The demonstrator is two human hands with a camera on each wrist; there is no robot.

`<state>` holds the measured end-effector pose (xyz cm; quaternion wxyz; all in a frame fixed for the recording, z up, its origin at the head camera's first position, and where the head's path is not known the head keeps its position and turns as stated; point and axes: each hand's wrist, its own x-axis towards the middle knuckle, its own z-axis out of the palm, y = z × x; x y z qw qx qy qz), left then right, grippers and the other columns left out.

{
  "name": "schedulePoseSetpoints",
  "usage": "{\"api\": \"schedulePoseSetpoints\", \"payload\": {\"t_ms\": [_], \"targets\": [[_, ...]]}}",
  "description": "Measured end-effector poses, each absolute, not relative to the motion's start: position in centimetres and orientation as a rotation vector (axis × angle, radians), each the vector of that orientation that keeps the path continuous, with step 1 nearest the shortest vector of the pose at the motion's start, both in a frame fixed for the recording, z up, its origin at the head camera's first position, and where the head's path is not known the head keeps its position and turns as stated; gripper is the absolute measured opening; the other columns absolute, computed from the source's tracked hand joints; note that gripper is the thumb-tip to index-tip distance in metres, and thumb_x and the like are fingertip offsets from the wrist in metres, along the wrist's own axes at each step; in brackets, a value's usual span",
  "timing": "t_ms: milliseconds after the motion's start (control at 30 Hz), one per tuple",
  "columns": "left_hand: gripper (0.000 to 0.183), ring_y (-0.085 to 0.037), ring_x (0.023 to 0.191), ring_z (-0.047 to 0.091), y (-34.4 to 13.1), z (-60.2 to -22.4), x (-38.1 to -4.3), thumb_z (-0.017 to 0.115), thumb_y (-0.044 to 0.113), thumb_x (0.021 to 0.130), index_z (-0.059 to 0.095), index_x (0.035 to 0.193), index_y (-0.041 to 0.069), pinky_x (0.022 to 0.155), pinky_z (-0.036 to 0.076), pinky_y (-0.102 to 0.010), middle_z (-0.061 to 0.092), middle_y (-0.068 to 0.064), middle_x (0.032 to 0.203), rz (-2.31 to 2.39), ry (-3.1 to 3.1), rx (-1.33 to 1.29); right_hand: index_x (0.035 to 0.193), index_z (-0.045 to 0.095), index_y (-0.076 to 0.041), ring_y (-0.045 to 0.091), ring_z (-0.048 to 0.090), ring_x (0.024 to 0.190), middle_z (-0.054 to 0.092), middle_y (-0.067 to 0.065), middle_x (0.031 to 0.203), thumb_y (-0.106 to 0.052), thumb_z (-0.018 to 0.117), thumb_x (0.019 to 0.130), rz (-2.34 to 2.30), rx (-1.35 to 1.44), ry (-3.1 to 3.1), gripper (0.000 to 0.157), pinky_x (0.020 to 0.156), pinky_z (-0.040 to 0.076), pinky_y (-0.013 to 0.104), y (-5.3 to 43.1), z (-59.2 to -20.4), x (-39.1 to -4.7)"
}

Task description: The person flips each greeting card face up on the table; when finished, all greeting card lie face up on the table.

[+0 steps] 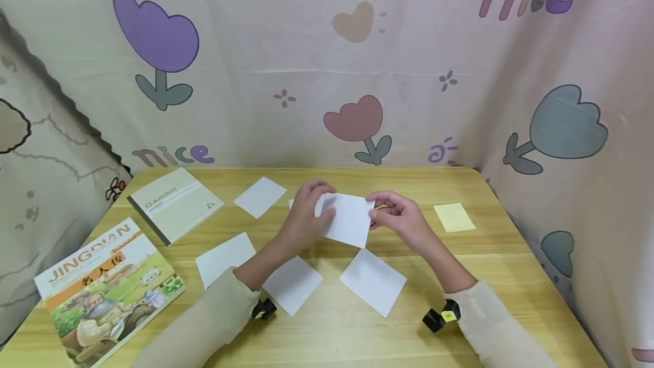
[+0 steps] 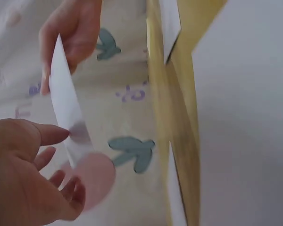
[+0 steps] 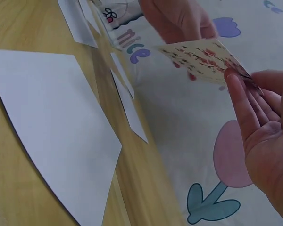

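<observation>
A small white-backed card (image 1: 349, 223) is raised over the middle of the table. Its other face, seen in the right wrist view, is a cream printed side (image 3: 203, 57) with red blossoms on dark branches. At the card's right edge, my right hand (image 1: 401, 217) pinches it between thumb and fingers. My left hand (image 1: 301, 220) is beside the left end, its thumb tip overlapping the white face and its other fingers loosely bent. In the left wrist view the card (image 2: 68, 103) appears almost edge-on, with the right hand (image 2: 75, 33) beyond it.
Several white cards lie around the hands, including a near-right card (image 1: 373, 283), a near-left card (image 1: 293, 285) and a back card (image 1: 260, 197). Yellow sticky notes (image 1: 455, 218) sit at right. A Gambit notebook (image 1: 176, 203) and a picture book (image 1: 109, 294) occupy the left side.
</observation>
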<state>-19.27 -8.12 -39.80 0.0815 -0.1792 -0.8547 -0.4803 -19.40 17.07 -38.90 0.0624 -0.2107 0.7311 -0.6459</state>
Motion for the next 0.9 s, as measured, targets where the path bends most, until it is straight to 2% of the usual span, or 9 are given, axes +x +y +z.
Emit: {"api": "schedulePoseSetpoints", "payload": {"t_ms": [100,233,333,467,667,900], "targets": [[0.026,-0.030,0.135,0.042,-7.2,-39.5,-18.3,0.068,0.010,0.094,0.065,0.120,0.013,0.109,0.041,-0.053,0.049,-0.008,0.142,-1.365,-2.527,-0.625,0.122,0.063,-0.002,0.023,0.072,0.083,0.064,0.017,0.109,-0.011,0.070,0.094,-1.955,-0.636,2.197,0.030,0.080,0.060,0.048,16.9,-38.8,-19.4],[0.022,-0.023,0.121,0.054,-6.6,-39.7,-17.7,0.067,0.010,0.096,0.065,0.118,0.013,0.100,0.049,-0.047,0.057,-0.005,0.133,-1.525,-2.497,-0.749,0.121,0.064,-0.003,0.024,0.073,0.085,0.066,0.014,0.109,-0.013,0.072,0.094,-1.937,-0.635,2.203,0.030,0.081,0.060,0.047,16.7,-38.8,-19.3],[0.023,-0.019,0.112,0.060,-6.5,-39.7,-17.5,0.066,0.011,0.098,0.064,0.120,0.011,0.092,0.054,-0.040,0.062,-0.004,0.127,-1.723,-2.464,-0.819,0.121,0.065,-0.005,0.029,0.073,0.088,0.066,0.013,0.110,-0.015,0.072,0.094,-1.926,-0.642,2.220,0.030,0.081,0.060,0.046,16.6,-38.7,-19.1],[0.025,-0.020,0.113,0.063,-6.7,-39.5,-17.3,0.061,0.017,0.101,0.061,0.126,0.011,0.094,0.054,-0.034,0.064,-0.004,0.125,-1.998,-2.416,-0.852,0.122,0.064,-0.009,0.029,0.074,0.090,0.067,0.013,0.109,-0.018,0.073,0.094,-1.927,-0.652,2.261,0.030,0.080,0.061,0.043,16.4,-38.5,-18.9],[0.030,-0.023,0.117,0.061,-6.8,-38.9,-17.0,0.055,0.024,0.104,0.056,0.131,0.011,0.099,0.053,-0.034,0.061,-0.008,0.128,-2.172,-2.410,-0.830,0.121,0.065,-0.014,0.022,0.074,0.087,0.067,0.012,0.102,-0.022,0.073,0.094,-1.903,-0.643,2.342,0.030,0.079,0.061,0.043,15.9,-38.3,-18.4],[0.033,-0.027,0.119,0.062,-6.9,-39.0,-17.0,0.056,0.010,0.100,0.052,0.133,0.008,0.098,0.054,-0.033,0.059,-0.011,0.133,-2.234,-2.412,-0.888,0.120,0.067,-0.013,0.017,0.071,0.080,0.070,0.005,0.094,-0.021,0.073,0.093,-1.771,-0.729,2.561,0.029,0.072,0.060,0.034,15.5,-38.2,-17.9]]}}
